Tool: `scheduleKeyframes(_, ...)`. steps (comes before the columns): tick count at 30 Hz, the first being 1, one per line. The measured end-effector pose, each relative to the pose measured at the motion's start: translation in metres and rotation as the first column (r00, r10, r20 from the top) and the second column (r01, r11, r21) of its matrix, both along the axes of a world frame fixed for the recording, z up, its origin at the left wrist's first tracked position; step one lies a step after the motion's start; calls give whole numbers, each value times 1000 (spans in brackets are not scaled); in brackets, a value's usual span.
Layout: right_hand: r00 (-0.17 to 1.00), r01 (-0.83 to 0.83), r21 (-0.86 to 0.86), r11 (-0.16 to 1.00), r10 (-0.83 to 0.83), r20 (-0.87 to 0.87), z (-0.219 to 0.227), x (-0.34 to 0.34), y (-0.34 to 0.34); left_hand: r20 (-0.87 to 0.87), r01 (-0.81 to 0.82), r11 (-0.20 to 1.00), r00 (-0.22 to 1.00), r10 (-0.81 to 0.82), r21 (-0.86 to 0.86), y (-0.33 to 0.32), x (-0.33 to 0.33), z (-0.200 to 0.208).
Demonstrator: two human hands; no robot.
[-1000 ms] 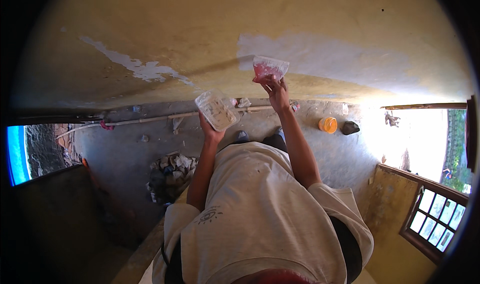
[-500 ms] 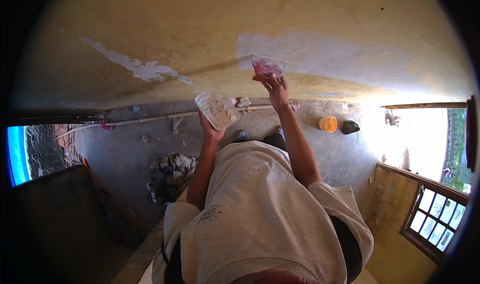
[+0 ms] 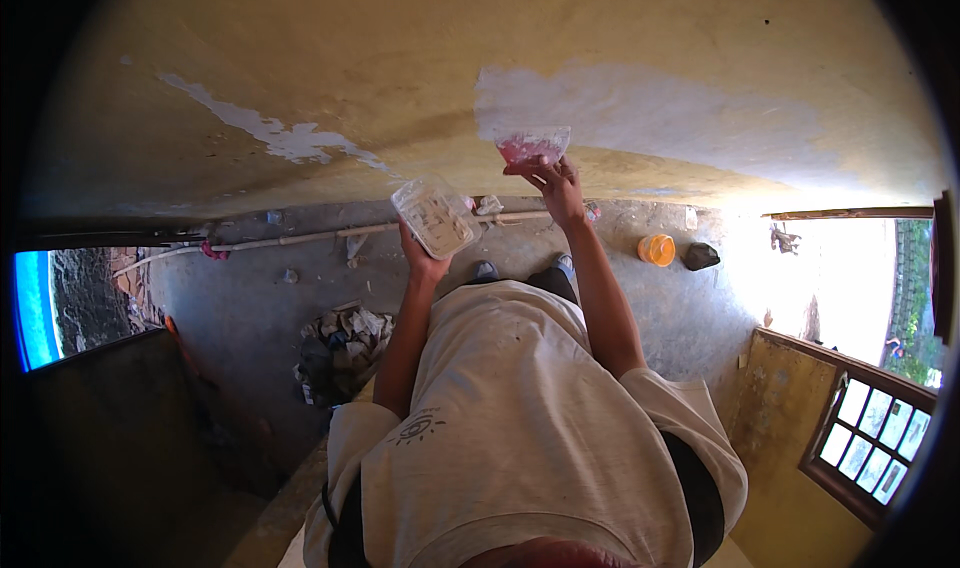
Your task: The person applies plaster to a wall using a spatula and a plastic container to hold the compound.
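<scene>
My left hand (image 3: pixel 424 258) is closed on a clear plastic tub (image 3: pixel 436 218), which has pale paste smeared over its inside. A red putty spreader (image 3: pixel 532 148) with whitish residue along its wide edge is pinched by the fingers of my right hand (image 3: pixel 558 190). The spreader is up close to the yellow wall (image 3: pixel 400 58), just below a large pale smoothed patch (image 3: pixel 640 103); whether its edge touches the wall I cannot tell. Left of it, a jagged pale patch (image 3: pixel 290 140) runs across the wall.
On the grey floor stand an orange bucket (image 3: pixel 656 250) and a dark bag (image 3: pixel 702 256), to the right. A long pole (image 3: pixel 310 236) lies along the wall's foot. Crumpled sacking (image 3: pixel 346 346) is heaped at the left. A paned window (image 3: pixel 874 436) is at the lower right.
My right hand and the spreader have moved slightly down and left, away from the smoothed patch. The left hand holds the tub in nearly the same place.
</scene>
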State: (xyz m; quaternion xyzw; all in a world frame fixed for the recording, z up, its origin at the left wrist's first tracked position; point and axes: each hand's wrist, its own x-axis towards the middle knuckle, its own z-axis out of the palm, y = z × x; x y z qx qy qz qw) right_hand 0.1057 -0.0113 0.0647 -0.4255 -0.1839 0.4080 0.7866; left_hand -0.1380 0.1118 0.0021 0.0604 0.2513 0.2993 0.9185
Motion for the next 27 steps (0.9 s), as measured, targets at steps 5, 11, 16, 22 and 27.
scheduleKeyframes(5,997,-11,-120,993,3,-72,-31,-13,-22,3,4,1000,1000,-3,-14,2,1,-4)
scheduleKeyframes(11,994,-20,-160,987,2,-109,-21,-28,-23,15,26,999,1000,-26,32,3,-1,-12)
scheduleKeyframes(16,999,25,-149,989,-17,51,20,-42,30,77,-5,998,997,0,57,0,3,-12)
scheduleKeyframes(22,991,80,-111,991,-68,111,29,-64,94,3,-50,996,999,50,74,-6,-1,3)
scheduleKeyframes(27,989,110,-111,988,-119,-84,19,-78,98,-3,-109,992,994,110,65,-4,-21,-5)
